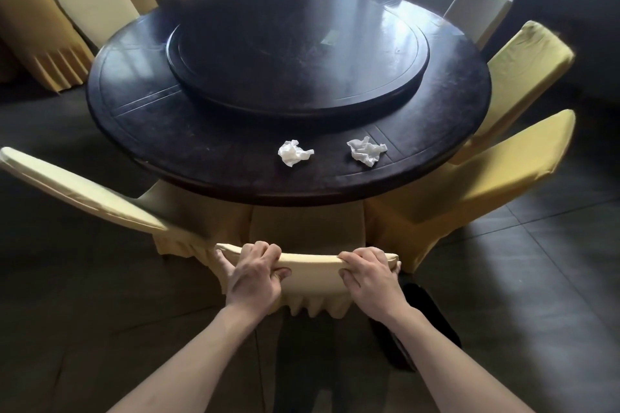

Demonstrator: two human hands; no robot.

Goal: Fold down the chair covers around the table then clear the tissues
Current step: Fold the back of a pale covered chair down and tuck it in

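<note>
Both hands grip the nearest chair cover [313,260] along its top edge: left hand [255,273] curled round the soft yellow cloth near the left corner, right hand [369,278] curled round it near the right. Cover's pleated hem hangs bunched just below the hands; seat & legs hidden under it. On the round, dark, glossy table [208,151], near the front rim, sit two crumpled white tissues [295,152], close but apart. A raised round turntable [295,57] fills the middle. More covered chairs ring the table; far ones are dim, hard to make out.
</note>
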